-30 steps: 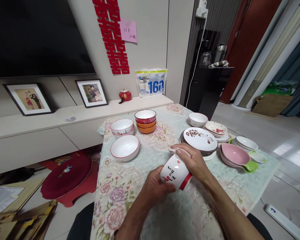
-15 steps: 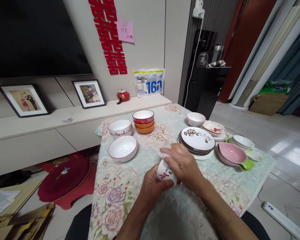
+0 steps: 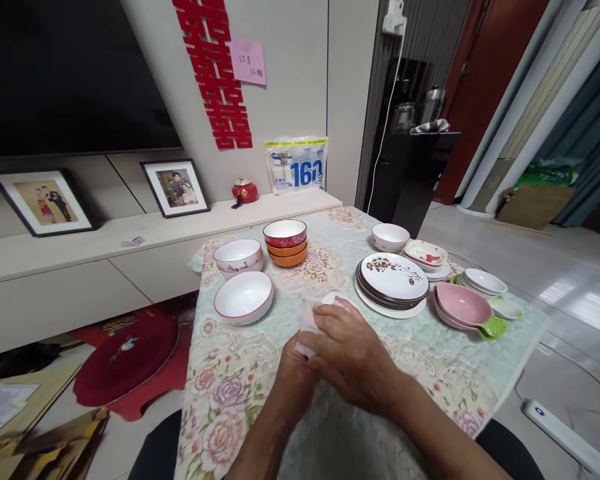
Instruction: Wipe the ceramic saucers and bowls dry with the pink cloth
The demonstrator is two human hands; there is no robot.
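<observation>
Right-hand grip [image 3: 347,343] clamped on thin white wipe [image 3: 308,319], against mostly hidden white ceramic bowl [image 3: 333,297] above flower-patterned tabletop [image 3: 220,387]. Left-hand grip [image 3: 296,363] partly covered, closure unclear. Wipe sliding on smooth ceramic could drop bowl.

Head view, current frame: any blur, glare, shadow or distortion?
Head view: right hand looks slightly soft, nearest white bowl on the left reads crisp; head view: bright glare on the floor at right; head view: tablecloth darker between the forearms; head view: red door leans, likely wide-angle distortion.
</observation>
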